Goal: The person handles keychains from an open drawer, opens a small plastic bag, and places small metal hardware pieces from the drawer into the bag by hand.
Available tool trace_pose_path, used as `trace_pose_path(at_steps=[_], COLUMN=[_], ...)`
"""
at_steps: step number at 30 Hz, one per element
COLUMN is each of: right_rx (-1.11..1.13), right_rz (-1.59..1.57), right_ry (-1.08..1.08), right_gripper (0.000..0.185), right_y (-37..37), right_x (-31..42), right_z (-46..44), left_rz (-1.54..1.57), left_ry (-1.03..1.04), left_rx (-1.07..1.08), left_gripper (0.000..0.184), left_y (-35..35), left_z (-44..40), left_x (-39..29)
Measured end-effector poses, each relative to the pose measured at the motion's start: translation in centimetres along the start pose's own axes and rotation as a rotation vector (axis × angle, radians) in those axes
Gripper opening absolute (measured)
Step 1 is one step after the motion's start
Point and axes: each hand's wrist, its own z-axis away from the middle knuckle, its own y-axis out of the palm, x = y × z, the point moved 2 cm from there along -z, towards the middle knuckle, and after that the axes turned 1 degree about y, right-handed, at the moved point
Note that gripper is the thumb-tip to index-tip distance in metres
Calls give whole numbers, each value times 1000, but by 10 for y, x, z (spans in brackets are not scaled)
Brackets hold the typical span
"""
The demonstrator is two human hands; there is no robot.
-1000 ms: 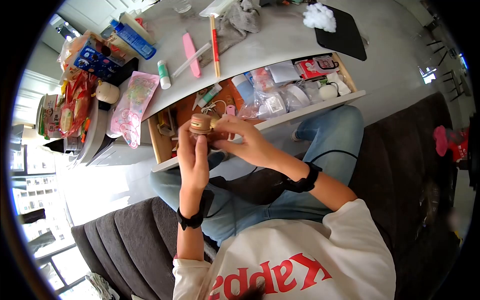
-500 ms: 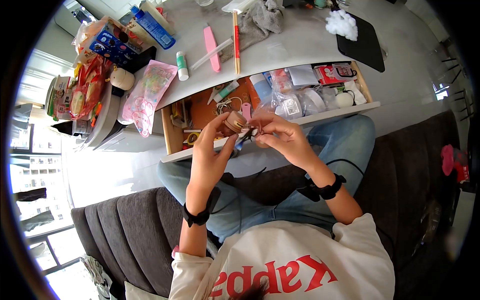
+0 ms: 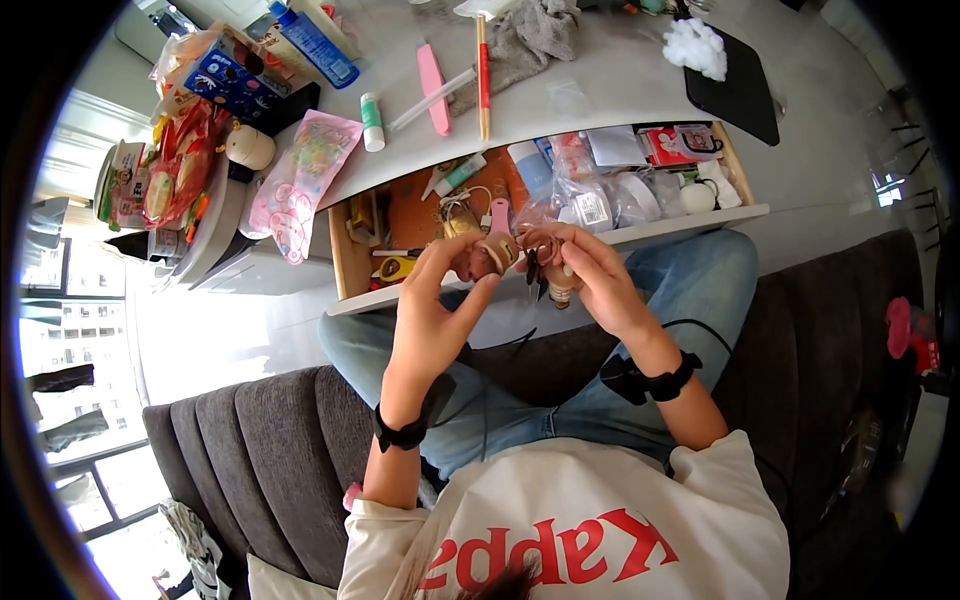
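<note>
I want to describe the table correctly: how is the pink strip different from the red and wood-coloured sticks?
The pink strip is flat and wide, while the red and wood-coloured sticks are much thinner. The pink strip is one colour; the sticks show red and pale wood. A clear strip crosses the pink strip, but not the sticks. Both are long and narrow, and lie on the table.

Off-white T-shirt is worn, short-sleeved, "Kappa" printed in big red letters across the front. Faded light blue jeans are worn below, seams visible at the centre. Black strap is fastened at the wrist of the left hand, matching black band at the right hand, dark module attached. Thin black cable is draped over the right leg
</note>
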Motion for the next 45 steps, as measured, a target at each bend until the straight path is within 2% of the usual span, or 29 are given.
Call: trace_pose_path(at_steps=[3,4,8,11,17,21,26,28,31,34,37,45], right_rx=[47,71,67,38,95,96,67,25,43,50,71,-71], right_rz=[-80,-107,-195,-186,-81,132,101,129,204,355,592,431], right_ry=[67,94,86,37,74,78,-45,-101,-55,-91,-243,-134], right_gripper=[29,37,32,24,29,26,21,20,20,19,17,15], right_y=[-4,-4,2,10,8,8,18,20,19,17,18,28], right_x=[1,0,0,7,1,10,16,11,15,13,19,28], right_z=[3,3,2,1,3,5,6,5,5,5,5,14], left_rz=[134,313,941,983,903,916,988,964,895,759,683,887], left_ry=[-16,-48,-205,-225,-319,-305,-285,-251,-219,-160,-115,-154], left_rx=[-6,-25,-18,100,52,74,67,93,122,189,216,176], left_gripper=[29,34,49,49,46,43,44,49,52,51,50,54], left_y=[-7,-5,-2,4,17,15,16,12,8,5,7,11], left_z=[3,2,2,5,12,9,7,7,8,6,6,8], left_x=[9,9,16,17,13,9,13,14,18,11,7,7])
